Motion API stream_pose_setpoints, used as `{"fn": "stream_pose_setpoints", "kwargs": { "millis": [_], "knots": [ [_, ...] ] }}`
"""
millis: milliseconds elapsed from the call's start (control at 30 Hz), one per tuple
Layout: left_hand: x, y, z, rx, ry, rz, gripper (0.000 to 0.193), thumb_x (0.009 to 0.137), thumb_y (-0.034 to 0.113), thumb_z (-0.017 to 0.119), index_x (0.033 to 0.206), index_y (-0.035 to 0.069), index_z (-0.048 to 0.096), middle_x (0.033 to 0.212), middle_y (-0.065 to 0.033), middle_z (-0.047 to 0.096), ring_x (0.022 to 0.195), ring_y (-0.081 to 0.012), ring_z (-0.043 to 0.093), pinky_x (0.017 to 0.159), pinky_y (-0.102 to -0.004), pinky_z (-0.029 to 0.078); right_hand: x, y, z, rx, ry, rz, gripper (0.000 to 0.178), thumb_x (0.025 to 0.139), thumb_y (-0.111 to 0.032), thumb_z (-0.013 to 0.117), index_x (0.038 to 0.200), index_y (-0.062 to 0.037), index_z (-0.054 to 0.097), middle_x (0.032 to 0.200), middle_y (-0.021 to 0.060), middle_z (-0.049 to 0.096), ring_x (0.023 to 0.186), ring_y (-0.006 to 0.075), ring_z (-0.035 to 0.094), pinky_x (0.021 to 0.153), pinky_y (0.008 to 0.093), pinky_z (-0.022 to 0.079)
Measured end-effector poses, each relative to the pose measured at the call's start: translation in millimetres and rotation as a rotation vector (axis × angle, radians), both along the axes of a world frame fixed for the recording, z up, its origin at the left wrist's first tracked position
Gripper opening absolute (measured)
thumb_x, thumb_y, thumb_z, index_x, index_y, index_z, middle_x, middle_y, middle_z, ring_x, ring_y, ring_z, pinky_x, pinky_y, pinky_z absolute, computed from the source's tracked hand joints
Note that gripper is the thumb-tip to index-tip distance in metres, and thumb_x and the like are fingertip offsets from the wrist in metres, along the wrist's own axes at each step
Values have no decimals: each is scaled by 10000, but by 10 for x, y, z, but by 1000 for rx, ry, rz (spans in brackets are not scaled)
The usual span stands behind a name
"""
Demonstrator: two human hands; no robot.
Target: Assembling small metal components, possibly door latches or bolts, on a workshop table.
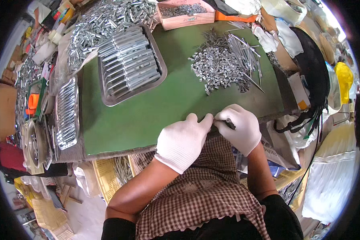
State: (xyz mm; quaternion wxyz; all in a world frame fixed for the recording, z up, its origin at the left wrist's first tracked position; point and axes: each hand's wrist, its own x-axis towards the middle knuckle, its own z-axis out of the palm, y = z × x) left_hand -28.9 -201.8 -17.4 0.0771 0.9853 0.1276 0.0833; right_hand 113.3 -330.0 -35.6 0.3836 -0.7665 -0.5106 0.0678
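Both my hands wear white knit gloves and meet at the near edge of the green work mat. My left hand has its thumb and forefinger pinched together, and what they grip is too small to name. Fingers curled, my right hand closes on something small and dark beside the left fingertips. Beyond them lies a pile of small shiny metal pieces, with thin metal rods along its right side. A metal tray at the left holds rows of silver tubular parts.
Loose metal cylinders heap at the far left. A pink box of small parts stands at the back. Another tray of slim parts sits left of the mat. A black bag with straps hangs at the right.
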Motion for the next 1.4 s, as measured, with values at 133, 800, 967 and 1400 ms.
{"fn": "stream_pose_setpoints", "kwargs": {
  "millis": [133,800,967,1400],
  "knots": [
    [-26,28,32,-64,-40,3,245,869,224,648,1111,188,657,745,-62,540,532,-255,596,480,-368,493,32,-12,49,-17,21,37,85,762,-94,710,817,-96,645,809,89,642,754,299,639,644,390,507],
    [-50,-2,-20,-1,-22,-16,379,845,150,596,1219,203,624,720,-54,507,510,-212,579,461,-354,484,202,104,245,5,146,102,260,751,-84,748,964,-53,600,901,75,616,783,189,630,711,316,503],
    [-6,2,9,3,0,-41,324,882,188,575,1202,206,623,698,-57,521,514,-227,596,471,-358,501,91,359,-154,791,1329,249,539,1007,-521,405,760,-55,514,564,-1,396,443,107,322,413,270,235],
    [-6,23,31,-18,77,-42,281,892,212,589,1170,186,624,701,-57,527,515,-235,607,465,-363,503,-186,471,-187,874,1299,62,536,1007,-442,397,606,-87,398,537,-4,339,446,120,268,433,294,189]
  ]
}}
